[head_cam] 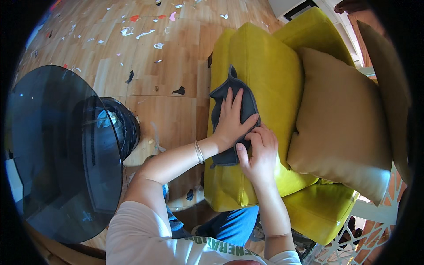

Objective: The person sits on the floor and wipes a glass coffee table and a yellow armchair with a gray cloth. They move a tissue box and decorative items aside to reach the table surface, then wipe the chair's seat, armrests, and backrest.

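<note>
A dark grey cloth (248,99) with a stitched edge lies rumpled over the front edge of a yellow-green sofa seat (268,79). My left hand (232,124) rests flat on the cloth, fingers apart and pointing away from me; thin bangles circle that wrist. Close to its right, my right hand (260,150) has its fingers bent at the cloth's near right edge. Thumb and fingers of the right hand are apart, and whether they pinch the cloth is not plain.
A brown cushion (341,122) leans on the sofa's right part. At the left stands a round dark glass tabletop (63,159), with a black-lined bin (131,129) partly beneath it. Scraps, among them a black one (179,90), litter the wooden floor (159,112).
</note>
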Demonstrator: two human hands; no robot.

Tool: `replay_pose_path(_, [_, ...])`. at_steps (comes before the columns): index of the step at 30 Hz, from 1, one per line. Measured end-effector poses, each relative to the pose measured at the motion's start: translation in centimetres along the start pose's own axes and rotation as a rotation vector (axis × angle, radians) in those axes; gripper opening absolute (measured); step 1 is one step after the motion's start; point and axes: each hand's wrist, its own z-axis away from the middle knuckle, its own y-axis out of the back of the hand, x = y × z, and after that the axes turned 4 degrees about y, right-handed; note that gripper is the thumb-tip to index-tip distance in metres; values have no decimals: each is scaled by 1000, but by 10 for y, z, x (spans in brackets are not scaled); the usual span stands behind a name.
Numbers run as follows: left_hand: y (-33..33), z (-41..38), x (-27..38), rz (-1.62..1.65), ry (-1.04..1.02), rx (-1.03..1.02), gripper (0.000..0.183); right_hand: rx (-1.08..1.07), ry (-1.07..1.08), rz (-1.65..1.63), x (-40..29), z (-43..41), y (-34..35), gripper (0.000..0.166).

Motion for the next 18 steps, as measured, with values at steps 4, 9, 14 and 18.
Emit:
replay_pose_path(4, [2,-2,1,-30,-54,6,89,45,16,-44,9,1,-3,32])
replay_pose_path(9, [0,-62,-29,158,-13,129,82,59,43,-22,9,-2,-6,31])
replay_pose_path(14, [-8,-21,-34,136,-7,128,80,7,52,29,9,-1,-8,33])
replay_pose_path(18, [-11,58,-26,107,-74,13,77,54,26,-9,10,1,-7,36])
